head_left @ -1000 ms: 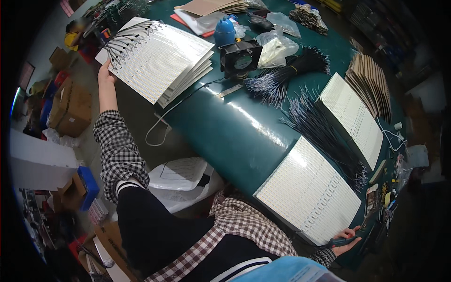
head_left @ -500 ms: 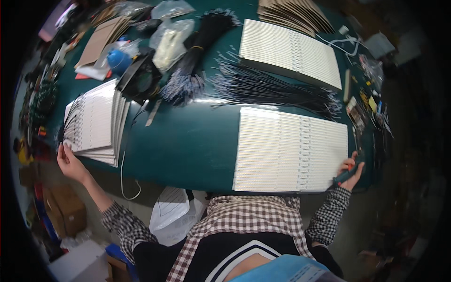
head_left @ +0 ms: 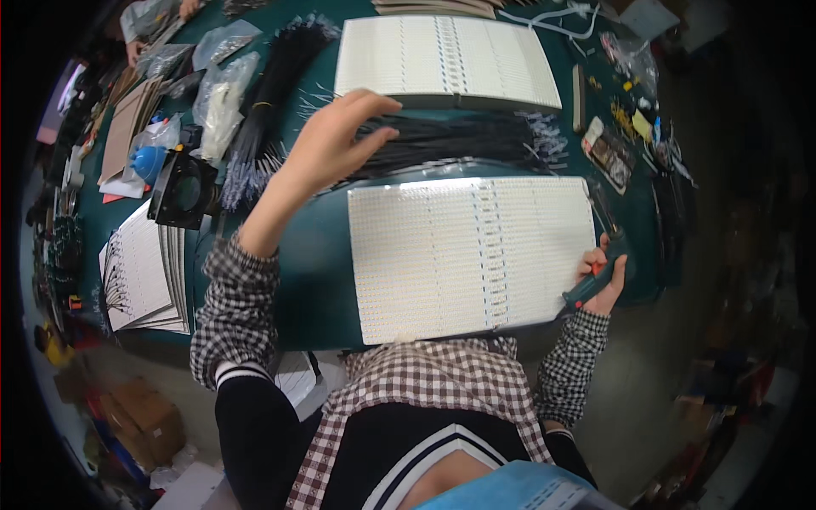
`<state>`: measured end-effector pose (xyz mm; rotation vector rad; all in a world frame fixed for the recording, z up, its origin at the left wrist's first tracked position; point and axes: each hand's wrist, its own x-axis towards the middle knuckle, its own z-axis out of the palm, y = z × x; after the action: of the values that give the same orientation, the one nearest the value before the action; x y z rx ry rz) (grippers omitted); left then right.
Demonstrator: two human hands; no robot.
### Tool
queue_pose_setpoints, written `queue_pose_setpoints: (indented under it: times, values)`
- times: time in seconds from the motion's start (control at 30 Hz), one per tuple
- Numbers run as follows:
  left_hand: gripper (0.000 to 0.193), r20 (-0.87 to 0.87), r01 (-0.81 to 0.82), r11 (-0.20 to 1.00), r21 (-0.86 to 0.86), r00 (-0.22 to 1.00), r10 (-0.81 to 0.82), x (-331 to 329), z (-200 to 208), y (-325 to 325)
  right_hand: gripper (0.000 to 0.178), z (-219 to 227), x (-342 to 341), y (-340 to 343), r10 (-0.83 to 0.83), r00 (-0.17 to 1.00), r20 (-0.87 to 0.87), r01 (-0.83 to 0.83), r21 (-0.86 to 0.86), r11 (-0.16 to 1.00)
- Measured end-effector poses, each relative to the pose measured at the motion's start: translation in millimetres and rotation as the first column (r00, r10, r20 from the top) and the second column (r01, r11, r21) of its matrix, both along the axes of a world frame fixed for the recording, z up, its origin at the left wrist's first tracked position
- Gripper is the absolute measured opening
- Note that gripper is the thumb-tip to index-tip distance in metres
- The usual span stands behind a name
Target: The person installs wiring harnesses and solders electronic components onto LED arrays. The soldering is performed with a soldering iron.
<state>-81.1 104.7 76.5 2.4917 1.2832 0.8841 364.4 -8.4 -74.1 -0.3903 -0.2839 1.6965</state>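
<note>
My left hand reaches over the bundle of black wires with bare silvery ends. Its thumb and fingers are apart and hold nothing. In my right hand is a soldering iron with a dark green handle and a red button. Its metal tip points away from me, beside the right edge of a flat white panel of narrow strip boards. The panel lies in front of me on the green table. At the left is a fanned stack of white panels with black wires along one edge.
Behind the wires stands another white strip panel. A black fan-like frame, a blue round bottle, plastic bags and a second black wire bundle sit at the left. Another person's hand shows at the far left.
My left hand has left the stack of white panels and swung up and right over the black wires. My right hand still grips the soldering iron. The whole view has shifted.
</note>
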Motion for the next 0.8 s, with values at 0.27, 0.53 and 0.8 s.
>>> queue_pose_setpoints:
  times: [0.27, 0.53, 0.8]
  values:
    - [0.024, -0.019, -0.037, 0.97, -0.24, 0.999, 0.034, 21, -42, 8, 0.06, 11, -14, -8, -0.063, 0.983, 0.171, 0.078, -0.086, 0.993]
    - [0.034, -0.032, 0.039, 0.989, -0.14, 0.999, -0.044, 85, -72, 60, 0.059, 19, -30, -10, -0.043, 0.977, 0.209, 0.058, -0.067, 0.996]
    - [0.031, -0.316, -0.014, 0.957, -0.289, 0.945, -0.081, 101, -88, 90, 0.059, 28, -33, -12, -0.055, 0.983, 0.178, 0.067, -0.061, 0.996]
